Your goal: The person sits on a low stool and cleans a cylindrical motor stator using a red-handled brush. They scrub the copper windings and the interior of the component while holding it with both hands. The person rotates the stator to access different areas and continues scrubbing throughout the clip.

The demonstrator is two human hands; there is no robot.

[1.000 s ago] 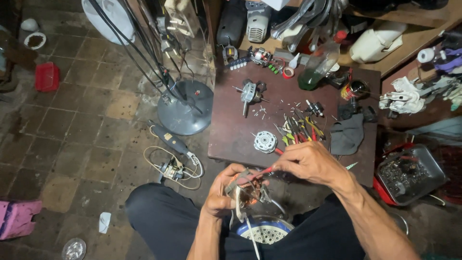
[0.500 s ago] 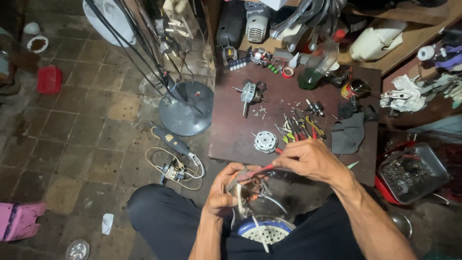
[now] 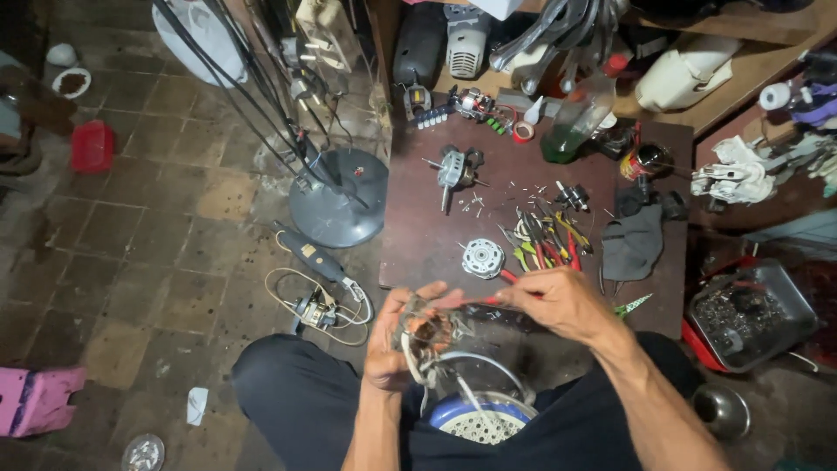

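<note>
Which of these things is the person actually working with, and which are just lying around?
In hand:
left hand holding a small motor coil with white wires
right hand holding a red-handled tool

Lying about:
pliers and screwdrivers
round metal motor part
dark cloth
grey fan base
red box
tray of scraps

Dim overall (corners darkest), centre lit, sharp.

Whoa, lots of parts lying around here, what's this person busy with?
A seated person is working on a small motor winding with copper coils and white wires, cupped in the left hand. The right hand holds a thin red-handled tool against it. Ahead, a dark brown low table carries a round silver motor part and a heap of coloured pliers.
</note>
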